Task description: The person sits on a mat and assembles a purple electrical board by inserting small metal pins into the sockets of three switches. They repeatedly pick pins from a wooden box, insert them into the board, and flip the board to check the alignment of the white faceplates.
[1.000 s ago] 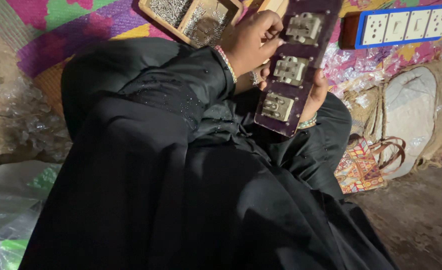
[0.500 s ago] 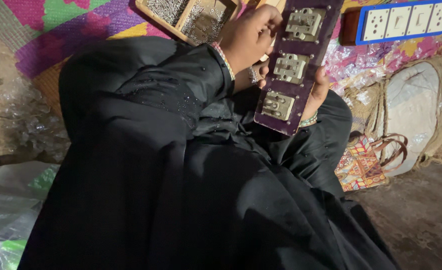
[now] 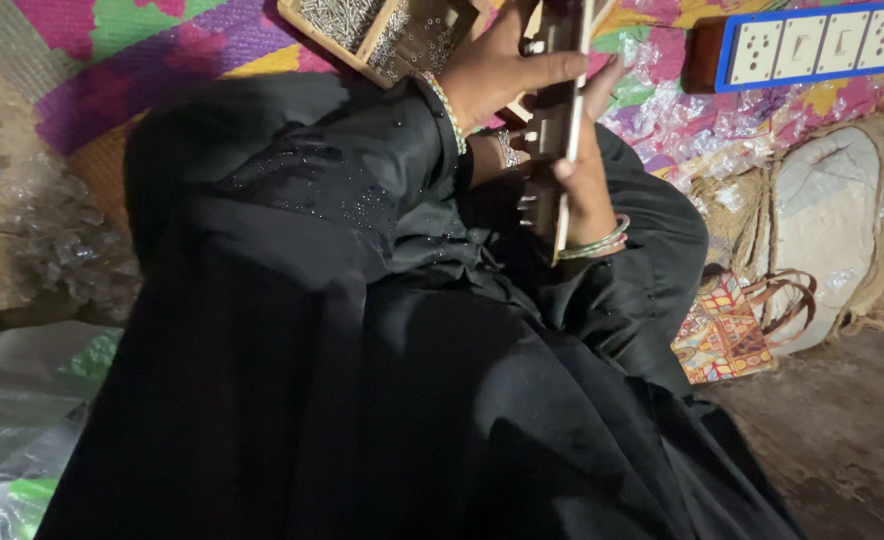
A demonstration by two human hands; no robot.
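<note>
Bright woven matting [image 3: 142, 60] in pink, green and purple covers the far ground, and I am sitting on it in a black garment [image 3: 362, 330] that fills most of my view.

My left hand [image 3: 502, 75] has its fingers closed round the far part of a long switch board [image 3: 559, 120], the index finger lying straight across its pale edge. My right hand [image 3: 587, 185] grips the nearer part from the right side, thumb tip pressed on the edge and the rest of the fingers hidden behind the board. I hold the board edge-on toward me, upright over my lap, so I see only its thin light rim and the small metal fittings jutting from its left face. Both wrists carry bangles, green and pale on the right one.

Just beyond my left hand lies a wooden tray [image 3: 382, 35] with compartments, one full of small screws. To the far right a finished board [image 3: 802, 45] with a blue frame and white sockets rests on crinkled clear wrapping. Nearer on the right a woven basket bag [image 3: 842, 220] slumps beside a small patterned bag [image 3: 732, 325] with handles. Clear plastic [image 3: 22, 400] lies near left.
</note>
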